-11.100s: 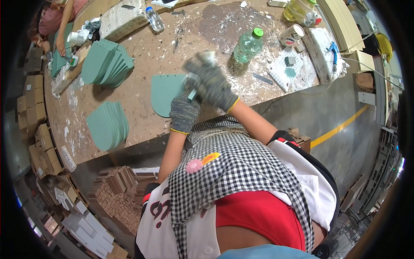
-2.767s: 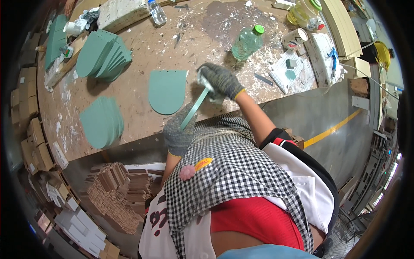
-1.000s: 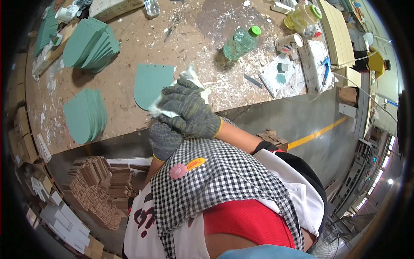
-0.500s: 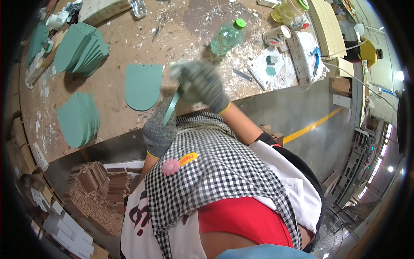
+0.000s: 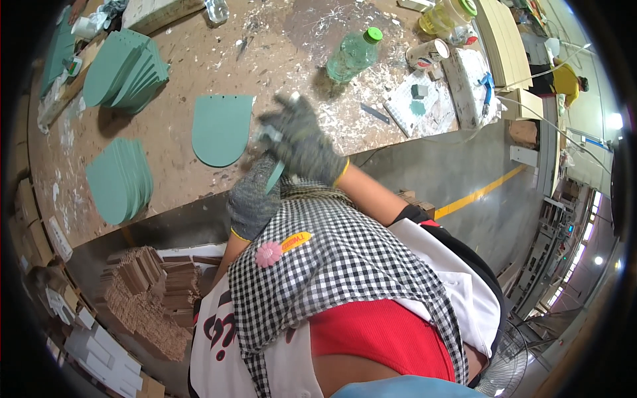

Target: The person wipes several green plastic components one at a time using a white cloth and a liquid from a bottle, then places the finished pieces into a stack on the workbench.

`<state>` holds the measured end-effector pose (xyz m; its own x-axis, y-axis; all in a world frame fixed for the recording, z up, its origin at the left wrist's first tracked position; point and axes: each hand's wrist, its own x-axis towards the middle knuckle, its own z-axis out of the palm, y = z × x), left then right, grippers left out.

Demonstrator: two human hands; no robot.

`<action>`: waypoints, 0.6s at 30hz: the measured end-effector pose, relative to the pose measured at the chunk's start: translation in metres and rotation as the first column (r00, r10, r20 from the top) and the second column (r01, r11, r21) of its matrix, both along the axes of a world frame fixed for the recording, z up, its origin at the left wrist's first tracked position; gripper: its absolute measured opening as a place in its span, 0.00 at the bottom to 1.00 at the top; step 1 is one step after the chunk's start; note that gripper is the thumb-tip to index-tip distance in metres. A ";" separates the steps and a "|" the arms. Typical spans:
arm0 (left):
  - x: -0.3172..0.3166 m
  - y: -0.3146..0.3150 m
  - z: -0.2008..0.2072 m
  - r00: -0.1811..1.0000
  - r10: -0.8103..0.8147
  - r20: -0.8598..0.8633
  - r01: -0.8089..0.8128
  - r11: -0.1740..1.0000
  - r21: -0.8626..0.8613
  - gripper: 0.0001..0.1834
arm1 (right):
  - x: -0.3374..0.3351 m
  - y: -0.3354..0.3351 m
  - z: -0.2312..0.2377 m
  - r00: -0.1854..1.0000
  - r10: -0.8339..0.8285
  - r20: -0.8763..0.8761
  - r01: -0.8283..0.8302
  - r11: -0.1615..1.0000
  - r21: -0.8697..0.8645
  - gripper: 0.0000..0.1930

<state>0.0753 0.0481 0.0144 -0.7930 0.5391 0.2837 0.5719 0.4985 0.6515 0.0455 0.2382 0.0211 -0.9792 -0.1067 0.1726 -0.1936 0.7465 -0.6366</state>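
Both my hands wear grey knit gloves with yellow cuffs and meet at the table's front edge, before my apron. My left hand (image 5: 255, 200) is closed around a thin green panel (image 5: 275, 177), which stands edge-up between the hands. Over the panel's far end lies my right hand (image 5: 304, 140), blurred by motion, its fingers bent about a small pale thing (image 5: 270, 134) that I cannot make out. Beyond my left hand a single green panel with one rounded end (image 5: 222, 131) lies flat. Farther left are a fanned stack of such panels (image 5: 126, 69) and a nearer stack (image 5: 119, 180).
Across the stained worktable (image 5: 279, 56) stand a green bottle (image 5: 352, 56), a paper cup (image 5: 426, 54) and a yellow jar (image 5: 446, 18). A metal strip (image 5: 375, 113) lies near a white board (image 5: 424, 103). Brown slats (image 5: 142, 298) are piled below the table at left.
My right hand has shifted slightly down and toward me along the panel's edge, its fingers more spread. My left hand and the held panel have moved a little to the right.
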 end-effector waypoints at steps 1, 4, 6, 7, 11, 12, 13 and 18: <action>-0.005 0.008 0.019 0.999 -0.012 0.038 0.011 1.000 0.025 0.21 | -0.010 0.034 -0.019 0.966 0.192 -0.171 -0.159 0.969 0.190 0.28; -0.001 0.015 0.030 0.984 0.069 0.165 -0.075 0.997 0.028 0.20 | -0.040 0.082 -0.047 0.800 -0.206 0.563 0.292 0.954 -0.066 0.18; 0.001 0.009 0.025 0.925 0.188 0.331 -0.236 0.965 0.112 0.20 | -0.029 0.105 -0.068 0.849 -0.241 0.470 0.265 0.964 0.015 0.18; -0.004 0.006 0.022 0.949 0.184 0.257 -0.212 0.973 0.086 0.20 | -0.028 0.114 -0.078 0.833 -0.329 0.445 0.420 0.899 -0.122 0.19; 0.003 -0.003 0.016 0.924 0.297 0.240 -0.318 0.947 0.050 0.19 | -0.028 0.110 -0.031 0.791 -0.457 0.406 0.608 0.659 -0.443 0.19; 0.003 -0.002 0.013 0.907 0.326 0.266 -0.358 0.930 0.081 0.19 | -0.028 0.094 -0.010 0.795 -0.448 0.408 0.602 0.662 -0.447 0.19; 0.002 -0.002 0.017 0.902 0.342 0.262 -0.372 0.925 0.073 0.19 | -0.025 0.065 0.035 0.832 -0.336 0.441 0.553 0.561 -0.616 0.19; 0.009 -0.035 -0.059 0.929 0.361 -0.087 -0.370 0.919 -0.136 0.19 | 0.007 -0.032 0.035 0.954 0.203 -0.221 -0.230 0.967 -0.108 0.14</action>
